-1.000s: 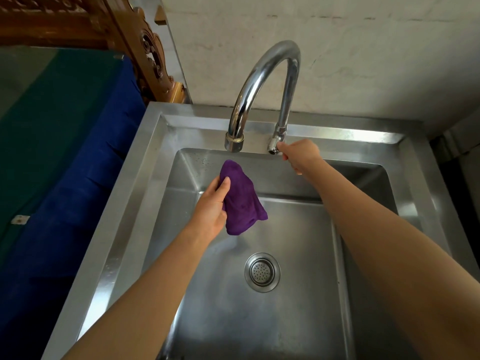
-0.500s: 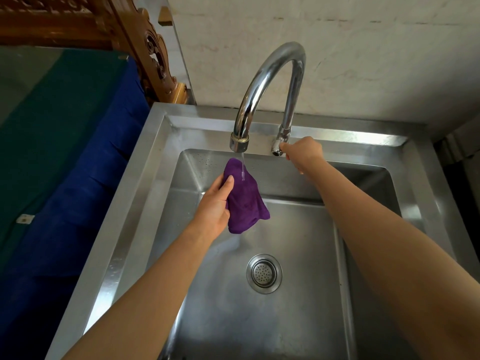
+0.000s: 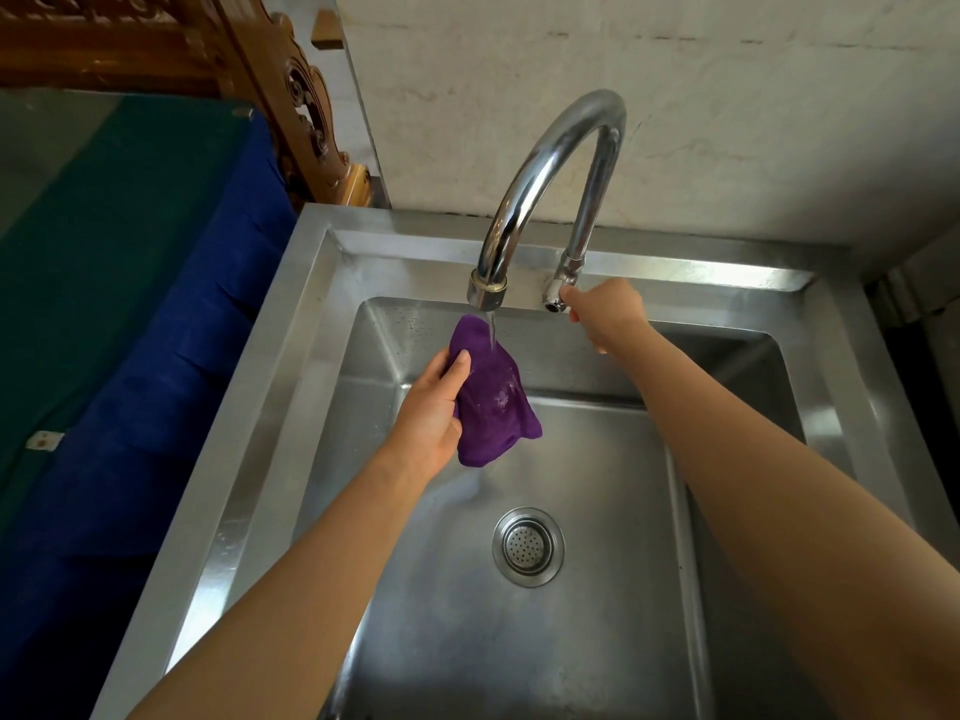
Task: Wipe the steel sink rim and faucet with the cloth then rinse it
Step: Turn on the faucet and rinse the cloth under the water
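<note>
A purple cloth point(image 3: 493, 397) hangs bunched in my left hand point(image 3: 434, 413) over the basin, right under the spout of the curved chrome faucet point(image 3: 545, 163). A thin stream of water runs from the spout onto the cloth, and wet patches shine on it. My right hand point(image 3: 605, 314) is closed on the small faucet handle point(image 3: 555, 296) at the base of the faucet. The steel sink rim point(image 3: 270, 356) frames the basin on all sides.
The round drain strainer point(image 3: 528, 547) sits in the basin floor below the cloth. A blue and green covered surface point(image 3: 130, 304) lies left of the sink, with carved wooden furniture point(image 3: 291, 90) behind it. A pale wall point(image 3: 727, 96) rises behind the faucet.
Water has started to run from the spout and now falls steadily onto the cloth. Both hands have kept their places, the right one still on the faucet handle.
</note>
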Motion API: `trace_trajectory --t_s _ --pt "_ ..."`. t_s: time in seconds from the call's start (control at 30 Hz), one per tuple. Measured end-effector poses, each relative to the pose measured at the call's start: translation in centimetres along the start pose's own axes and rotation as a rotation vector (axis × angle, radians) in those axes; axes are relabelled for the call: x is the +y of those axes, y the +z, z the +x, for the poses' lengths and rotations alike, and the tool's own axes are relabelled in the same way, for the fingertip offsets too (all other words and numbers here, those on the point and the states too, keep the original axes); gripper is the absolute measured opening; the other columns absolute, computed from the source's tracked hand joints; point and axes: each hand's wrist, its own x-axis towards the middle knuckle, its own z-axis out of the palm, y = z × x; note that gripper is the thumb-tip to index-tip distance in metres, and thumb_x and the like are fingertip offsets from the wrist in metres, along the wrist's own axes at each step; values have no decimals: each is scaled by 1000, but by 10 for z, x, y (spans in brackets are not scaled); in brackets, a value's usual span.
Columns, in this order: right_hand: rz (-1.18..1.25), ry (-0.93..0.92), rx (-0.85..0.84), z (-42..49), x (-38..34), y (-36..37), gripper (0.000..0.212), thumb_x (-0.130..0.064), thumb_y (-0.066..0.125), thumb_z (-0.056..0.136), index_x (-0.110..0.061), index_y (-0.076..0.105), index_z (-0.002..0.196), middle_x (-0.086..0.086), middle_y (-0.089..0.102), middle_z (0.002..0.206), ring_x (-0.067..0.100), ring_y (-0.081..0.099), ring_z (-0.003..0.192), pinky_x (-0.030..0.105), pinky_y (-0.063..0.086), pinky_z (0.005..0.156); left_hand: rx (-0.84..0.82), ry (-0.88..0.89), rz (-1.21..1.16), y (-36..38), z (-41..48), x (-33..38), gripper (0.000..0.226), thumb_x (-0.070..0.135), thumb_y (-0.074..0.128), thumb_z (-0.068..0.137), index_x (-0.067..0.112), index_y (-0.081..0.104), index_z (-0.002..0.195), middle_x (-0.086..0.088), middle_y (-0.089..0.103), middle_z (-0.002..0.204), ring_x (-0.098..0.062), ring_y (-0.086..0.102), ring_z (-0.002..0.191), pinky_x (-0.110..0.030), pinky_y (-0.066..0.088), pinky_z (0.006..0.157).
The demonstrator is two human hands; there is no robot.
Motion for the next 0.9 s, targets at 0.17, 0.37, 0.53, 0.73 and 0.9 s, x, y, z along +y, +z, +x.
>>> trace_trajectory --t_s 0.17,0.37,0.53,0.73,0.9 --pt "263 3 -37 -14 5 0 45 -44 48 91 -11 58 61 1 43 53 17 38 45 27 36 46 -5 -5 8 -1 1 -1 34 17 47 95 14 51 129 -2 66 107 -14 63 98 -33 52 88" --pt "351 -81 -201 -58 38 24 65 -54 17 96 -10 64 105 4 68 84 12 62 77 25 50 71 7 -13 -34 1 3 -3 27 15 45 96 15 56 121 1 70 97 -11 67 88 -29 56 79" --pt "399 -230 -449 -84 68 45 22 -32 49 94 -19 62 106 -3 67 94 8 62 86 10 49 75 72 -36 -77 2 9 -6 25 7 43 95 7 52 119 -13 62 107 -23 61 95 -39 52 82" --pt "437 -303 -233 -82 53 48 19 -22 52 94 -16 56 111 2 63 98 18 63 90 30 54 79 151 32 99 5 14 -1 42 11 55 88 29 44 125 2 62 109 -17 62 94 -40 50 84" --pt "428 -406 -88 -89 29 65 13 -30 54 92 -19 56 97 -11 60 78 2 57 72 13 46 64 253 138 469 19 14 -6 15 37 51 92 24 52 84 3 60 85 -12 57 78 -24 45 64"
